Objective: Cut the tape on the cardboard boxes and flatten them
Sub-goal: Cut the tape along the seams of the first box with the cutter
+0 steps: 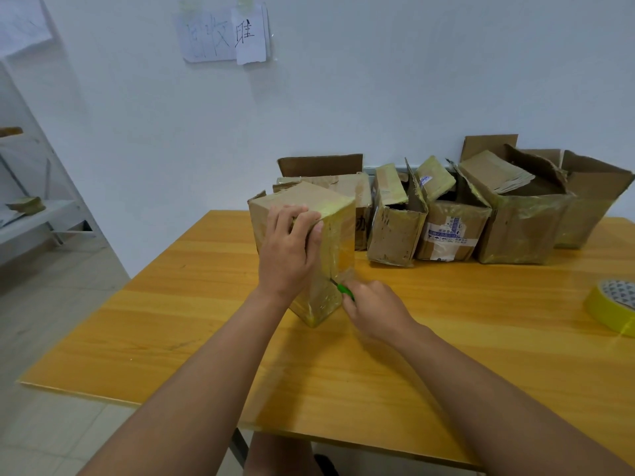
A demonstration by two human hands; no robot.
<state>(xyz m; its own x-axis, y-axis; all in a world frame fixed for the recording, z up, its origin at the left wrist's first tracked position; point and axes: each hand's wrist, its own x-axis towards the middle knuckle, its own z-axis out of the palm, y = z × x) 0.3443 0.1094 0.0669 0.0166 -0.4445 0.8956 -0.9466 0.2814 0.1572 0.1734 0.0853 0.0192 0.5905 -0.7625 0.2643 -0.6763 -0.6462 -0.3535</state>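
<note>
Right hand, just below frame centre, is curled round a green-handled cutter, its tip touching the taped seam low on the near face of the cardboard box. That box stands on end on the wooden table, its long axis upright, so I judge the cut runs along that seam. My left hand grips the top edge, steadying it, forearm reaching up from lower left.

The wall paper bears handwritten Chinese characters; box label print is illegible.
</note>
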